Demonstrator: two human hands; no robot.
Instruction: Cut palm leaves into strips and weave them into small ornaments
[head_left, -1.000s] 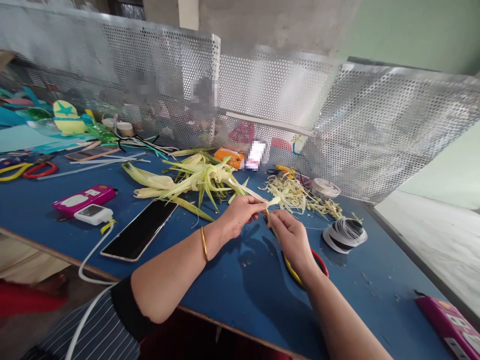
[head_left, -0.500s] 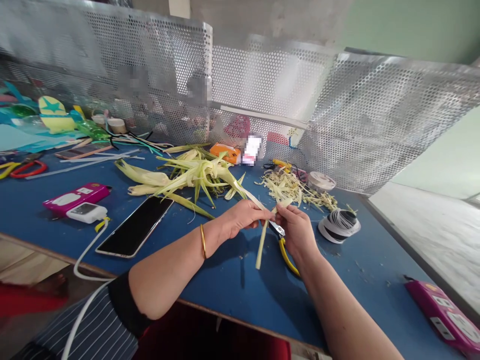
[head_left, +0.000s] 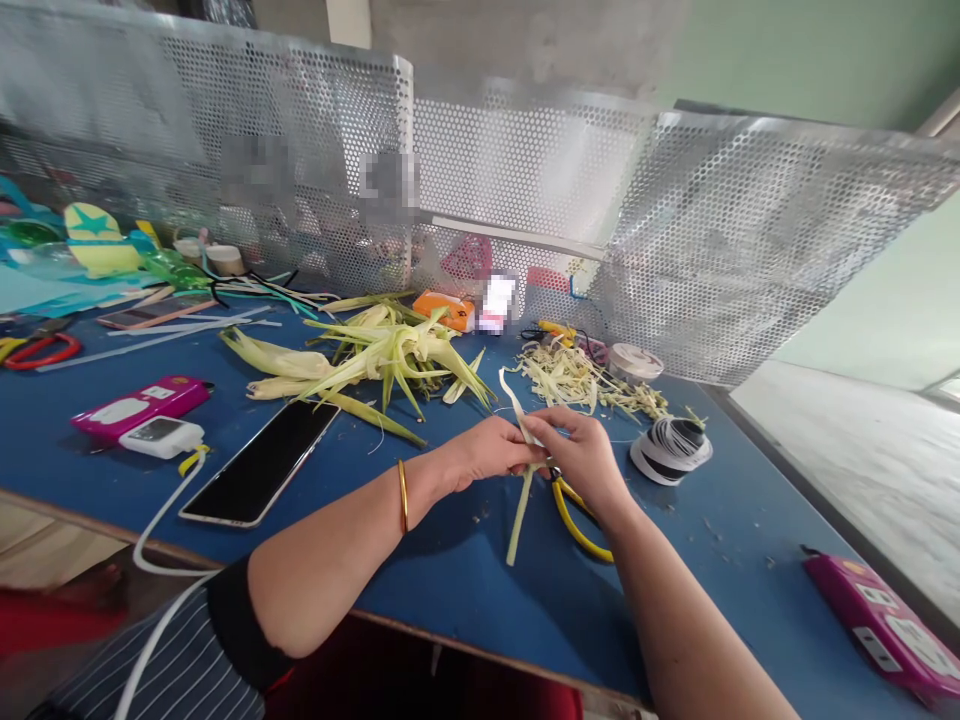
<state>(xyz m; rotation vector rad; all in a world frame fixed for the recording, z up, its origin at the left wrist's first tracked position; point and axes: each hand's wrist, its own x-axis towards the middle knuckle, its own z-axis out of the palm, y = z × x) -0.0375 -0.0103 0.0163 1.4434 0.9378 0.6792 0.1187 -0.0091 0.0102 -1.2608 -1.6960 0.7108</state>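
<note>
My left hand (head_left: pixel 495 450) pinches a pale green corn husk strip (head_left: pixel 519 520), whose lower end hangs down over the blue table. My right hand (head_left: pixel 581 450) is closed on the same husk work from the other side, and the fingers of both hands meet. A whitish upper end of husk rises above the fingertips. Under my right hand lies a pair of yellow-handled scissors or pliers (head_left: pixel 581 525), its jaws mostly hidden. Left of the hands spreads a heap of corn husks (head_left: pixel 390 350). A thin thread runs from near my fingers toward a black-and-white spool (head_left: pixel 671 450).
Husk scraps (head_left: pixel 562 375) lie behind the hands, near a roll of tape (head_left: pixel 634 362). A dark-screened phone (head_left: pixel 262 465) and a purple power strip (head_left: pixel 142 410) are at left. Another power strip (head_left: pixel 885 625) lies at right. A perforated metal screen (head_left: pixel 517 160) borders the back.
My right hand has shifted over the husk crossing, closer to my left fingers. The husk's upper end now stands up instead of lying slanted. The view has moved slightly.
</note>
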